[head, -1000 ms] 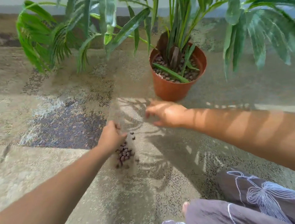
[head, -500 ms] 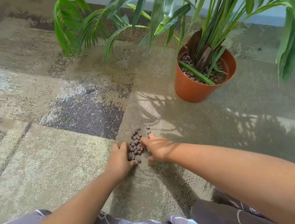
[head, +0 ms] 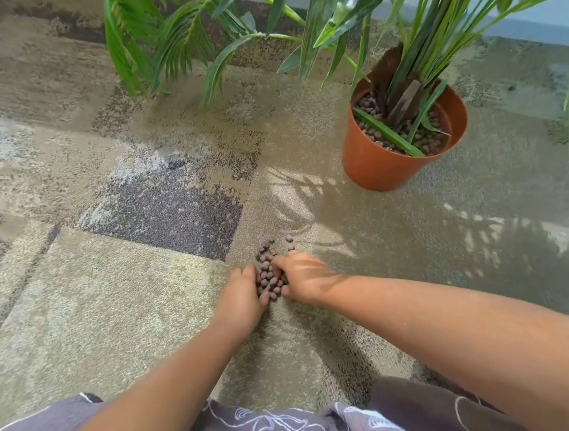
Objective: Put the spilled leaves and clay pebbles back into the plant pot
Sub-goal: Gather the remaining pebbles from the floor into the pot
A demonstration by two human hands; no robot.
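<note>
Hands: left hand and right hand, fingers curled round clay pebbles on carpet | plant pot: upright, well apart.

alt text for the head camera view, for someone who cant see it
The left hand and right hand cup a small pile of brown clay pebbles between them on a patterned carpet. An orange plant pot with a leafy green plant and more pebbles stands beyond, to the right.

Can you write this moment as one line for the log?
phase: gather | left hand: cups clay pebbles | right hand: cups same pile | plant pot: upright, apart
</note>
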